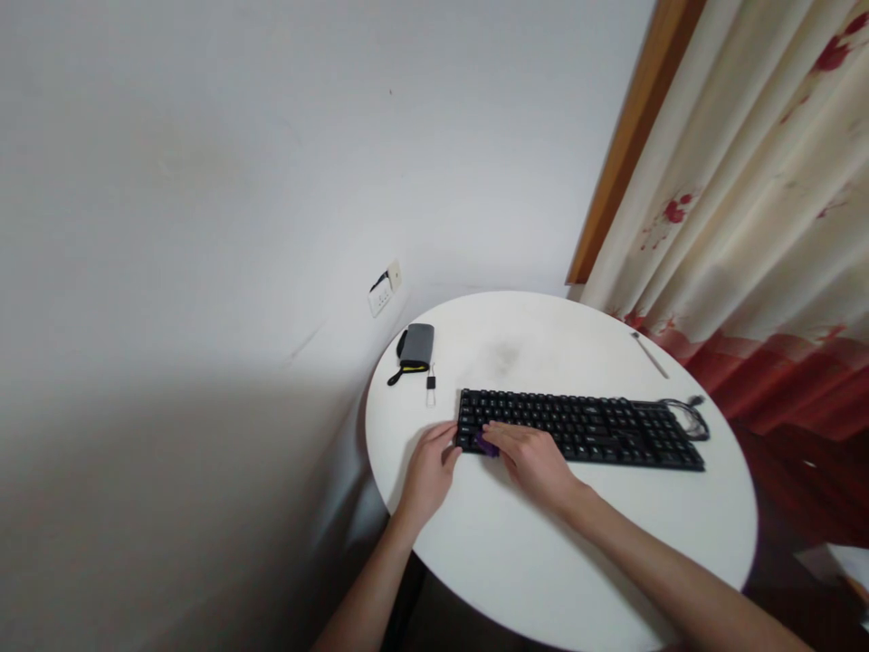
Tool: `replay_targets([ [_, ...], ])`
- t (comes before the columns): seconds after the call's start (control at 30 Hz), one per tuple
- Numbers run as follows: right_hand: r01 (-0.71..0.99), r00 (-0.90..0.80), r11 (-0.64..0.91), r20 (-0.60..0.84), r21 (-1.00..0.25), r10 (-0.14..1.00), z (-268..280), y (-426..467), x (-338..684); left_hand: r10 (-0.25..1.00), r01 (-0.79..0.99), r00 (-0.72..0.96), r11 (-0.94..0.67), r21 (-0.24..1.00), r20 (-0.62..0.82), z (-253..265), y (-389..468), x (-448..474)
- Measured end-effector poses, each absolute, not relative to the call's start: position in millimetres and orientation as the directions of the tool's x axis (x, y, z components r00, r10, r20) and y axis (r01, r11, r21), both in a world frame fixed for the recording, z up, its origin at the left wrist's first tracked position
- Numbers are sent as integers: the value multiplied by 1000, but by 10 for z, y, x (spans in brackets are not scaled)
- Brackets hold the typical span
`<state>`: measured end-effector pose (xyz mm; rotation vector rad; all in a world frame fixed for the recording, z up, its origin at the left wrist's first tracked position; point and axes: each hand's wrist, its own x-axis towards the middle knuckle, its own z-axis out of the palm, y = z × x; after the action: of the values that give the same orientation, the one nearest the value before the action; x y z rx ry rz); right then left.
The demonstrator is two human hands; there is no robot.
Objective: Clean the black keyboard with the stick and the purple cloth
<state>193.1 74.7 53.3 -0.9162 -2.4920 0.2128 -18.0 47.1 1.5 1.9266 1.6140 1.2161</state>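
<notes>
A black keyboard (584,427) lies flat on the round white table (529,534). At its left end, my left hand (430,462) grips the edge, with the thumb by the front corner and the fingers along the side. My right hand (533,457) is over the keyboard's left front keys, its fingers closed on a small purple cloth (486,444) that is pressed to the keys. Most of that cloth is hidden beneath the fingers. The keyboard's coiled cable (692,418) rests at the right end.
A grey pouch (416,346) with a dark strap sits at the table's back left, a black binder clip (431,383) beside it. Far right lies a thin metal stick-like tool (650,355). The wall has a socket (381,295); a floral curtain (747,199) hangs at right.
</notes>
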Motion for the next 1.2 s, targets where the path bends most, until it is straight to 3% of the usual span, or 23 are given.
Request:
replay_targets([
  [0.23,746,-508,603,344,-284,790,672,1254,1639,919,633,-18,-294,717,393,29,466,-177],
  [0.4,702,-586,666,327,-253,742,520,1145,1563,922,634,-18,-289,717,387,28,464,-186],
  [0.6,601,-644,736,356,-312,677,319,692,1771,920,629,-10,-298,718,391,-21,487,-184],
  [0.73,612,-577,687,373,-393,727,464,738,1844,917,631,-14,-302,715,399,-34,493,-187],
  [0.9,747,-447,584,412,-317,794,674,1198,1732,916,640,-21,-295,710,400,2,479,-184],
  [1.07,788,-480,559,312,-258,820,622,1382,1602,919,640,-28,-286,713,394,15,469,-183],
  [1.2,755,-501,591,330,-285,800,491,1206,1675,924,638,-27,-278,718,382,21,471,-179],
])
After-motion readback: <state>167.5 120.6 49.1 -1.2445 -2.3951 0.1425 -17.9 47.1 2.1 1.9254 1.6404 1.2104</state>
